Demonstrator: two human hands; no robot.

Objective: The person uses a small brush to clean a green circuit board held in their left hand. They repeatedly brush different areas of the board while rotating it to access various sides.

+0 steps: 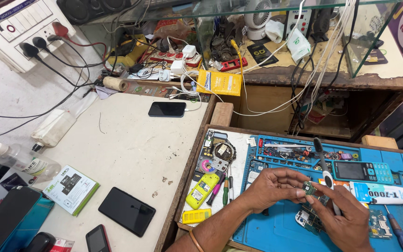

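Note:
My left hand [274,186] pinches a small green circuit board [309,188] at its fingertips above the blue work mat [276,228]. Beside it, my right hand [346,214] grips a toothbrush [323,161] with a dark head and white handle, its bristles pointing up and away from the board. A larger bare phone board [309,218] lies on the mat just under the two hands. A teal keypad phone [362,171] and a white glue tube [382,193] rest right of the hands.
A yellow phone body [202,190], screwdrivers [221,189] and loose parts sit in the tray left of the mat. The white table holds a black phone [167,109], a dark screen panel [127,211], a small box [71,189] and a spray bottle [22,161]. Cables hang from the glass shelf [304,28].

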